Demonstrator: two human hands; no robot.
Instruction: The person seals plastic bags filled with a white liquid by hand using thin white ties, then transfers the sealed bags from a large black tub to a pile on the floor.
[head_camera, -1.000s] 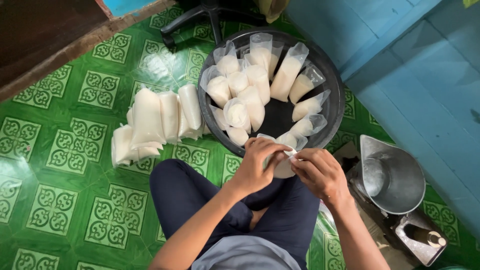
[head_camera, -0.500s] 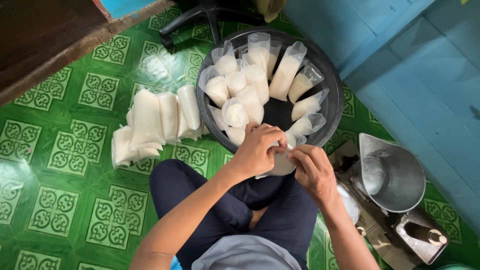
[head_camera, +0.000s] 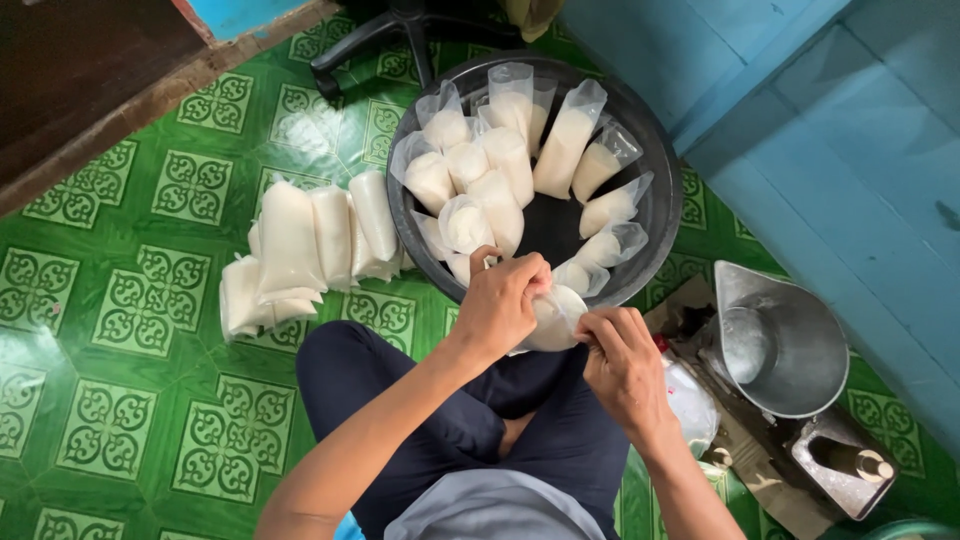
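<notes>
On the green patterned tile floor (head_camera: 130, 320), a person sits cross-legged in dark trousers (head_camera: 440, 400), seen from above. To the right, a blue painted wall or step (head_camera: 850, 150). Ahead of the knees, a wide black round basin (head_camera: 655, 215) holds many clear plastic bags part-filled with white liquid (head_camera: 500, 165), most standing or leaning with their tops loose and apparently not closed; roughly a dozen, exact count unclear where they overlap. Left of the basin, lying flat on the floor, a row of filled white bags (head_camera: 300, 250), plump and packed side by side; these look finished, though their closures cannot be made out. Right of the person, a metal scoop-shaped pan (head_camera: 780, 345) sits on what seems a small scale or stand, partly hidden. At the near rim of the basin, both hands work one bag of white liquid (head_camera: 555, 320). Left hand (head_camera: 500, 305) closed around its upper part, fingers curled over the neck. Right hand (head_camera: 620, 360) pinched tight at the bag's side, thumb and fingertips drawn together on something thin; whether a band or the plastic itself cannot be told. Judgement: work about midway, with a stack done and a basinful left to close.
</notes>
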